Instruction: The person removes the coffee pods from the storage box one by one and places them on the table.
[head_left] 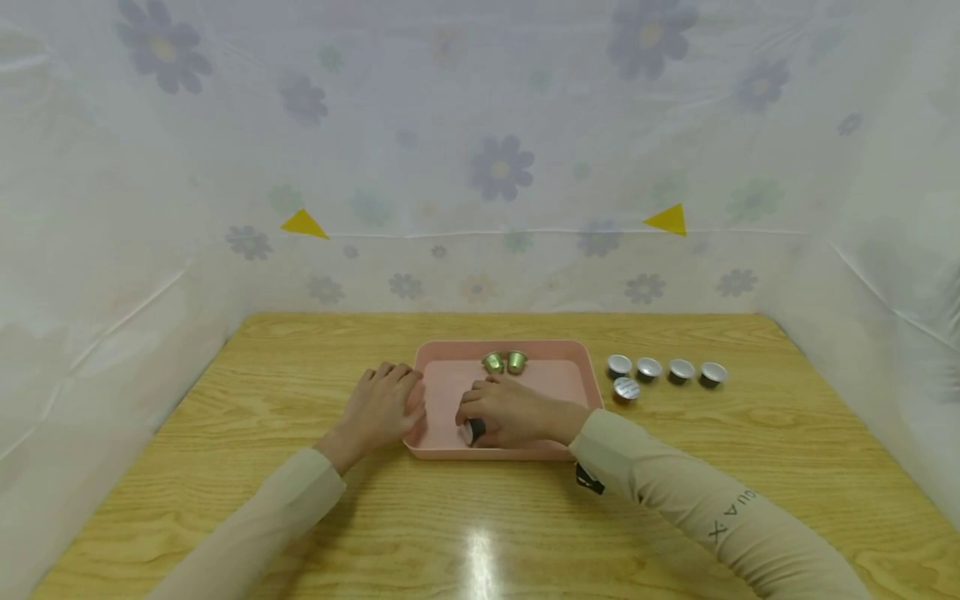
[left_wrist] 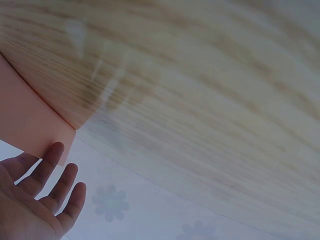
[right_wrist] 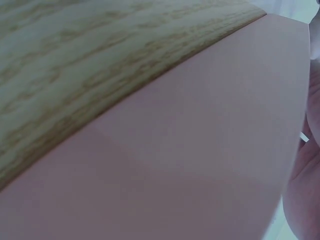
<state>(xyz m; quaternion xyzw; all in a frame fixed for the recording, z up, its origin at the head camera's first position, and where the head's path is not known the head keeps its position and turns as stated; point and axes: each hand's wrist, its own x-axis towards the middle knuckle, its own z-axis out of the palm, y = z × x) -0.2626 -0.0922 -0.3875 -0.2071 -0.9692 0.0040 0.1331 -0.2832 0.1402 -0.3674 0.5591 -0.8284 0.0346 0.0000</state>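
Observation:
A pink tray (head_left: 442,455) lies on the wooden table. At its left side my left hand (head_left: 381,407) grips the rim; in the left wrist view, fingertips of that hand (left_wrist: 35,200) meet the outer wall. My right hand (head_left: 510,410) reaches into the tray and holds a dark coffee capsule (head_left: 472,431), its pale lid turned to the left. Two green coffee capsules sit behind that hand near the far wall, a left one (head_left: 492,362) and a right one (head_left: 516,362). In the right wrist view the tray wall (right_wrist: 190,135) hides most of the right hand (right_wrist: 305,190).
Right of the tray, several dark capsules with silvery lids stand in a row, among them a far-right one (head_left: 713,374). One more capsule (head_left: 626,390) is in front of the row's left end. A flowered curtain (head_left: 480,267) encloses the wooden table (head_left: 405,533) at the back and sides.

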